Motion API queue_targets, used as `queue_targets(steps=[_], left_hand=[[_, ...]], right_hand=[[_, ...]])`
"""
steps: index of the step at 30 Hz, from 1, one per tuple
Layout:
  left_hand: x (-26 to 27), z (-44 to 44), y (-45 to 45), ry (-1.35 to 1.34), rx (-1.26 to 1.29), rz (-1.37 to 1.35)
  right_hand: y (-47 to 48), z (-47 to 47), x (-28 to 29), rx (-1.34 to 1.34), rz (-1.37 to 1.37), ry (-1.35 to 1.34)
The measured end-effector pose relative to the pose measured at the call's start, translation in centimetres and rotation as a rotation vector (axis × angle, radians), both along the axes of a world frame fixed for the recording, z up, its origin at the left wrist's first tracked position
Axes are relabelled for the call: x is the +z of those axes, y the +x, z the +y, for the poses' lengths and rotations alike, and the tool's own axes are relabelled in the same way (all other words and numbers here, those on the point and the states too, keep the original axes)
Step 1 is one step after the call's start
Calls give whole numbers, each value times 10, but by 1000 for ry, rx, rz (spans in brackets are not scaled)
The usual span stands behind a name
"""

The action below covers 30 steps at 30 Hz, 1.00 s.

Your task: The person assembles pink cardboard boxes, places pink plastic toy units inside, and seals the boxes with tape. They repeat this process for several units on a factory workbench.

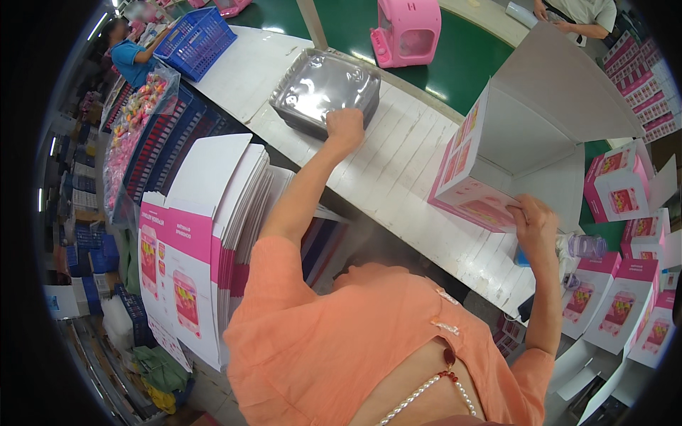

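Observation:
A stack of clear, shiny plastic trays sits on the white work table. My left hand has its fingers curled at the near right rim of the top tray; the fingertips are partly hidden. On the right, an open printed cardboard box stands on the table with its large flap raised, and its visible inside is bare. My right hand pinches the box's near top edge, thumb and fingers on either side of the wall.
Flattened pink-and-white cartons are stacked to my left. Beyond them are a blue basket and bagged colourful toys. A pink toy machine stands on the green conveyor belt. More printed boxes crowd the right. Two people work farther off.

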<state>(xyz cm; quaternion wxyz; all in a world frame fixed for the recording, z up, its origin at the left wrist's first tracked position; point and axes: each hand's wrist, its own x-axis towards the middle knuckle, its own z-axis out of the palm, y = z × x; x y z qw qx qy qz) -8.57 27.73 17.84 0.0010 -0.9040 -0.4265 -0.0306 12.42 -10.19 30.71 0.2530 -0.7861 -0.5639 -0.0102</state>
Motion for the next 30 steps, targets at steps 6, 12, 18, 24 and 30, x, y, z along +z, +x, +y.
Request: queue_targets(steps=[6,12,18,24,30], left_hand=[[16,-3,9,-30,-35,72],[27,17,12,-59,87,-16],[125,-2,-3,-183,-42,-560],[239,-172,-11,-897,-852,-1516],[245,-248,32,-1395,-1210,-1596]], right_hand=[[0,1,-8,-39,-28,42],[-2,-5,-14,-52,-21,56],[-11,0,5,-120,-29,-60],[-42,42,65,159,-164,392],[-24,31,104,155,-107,529]])
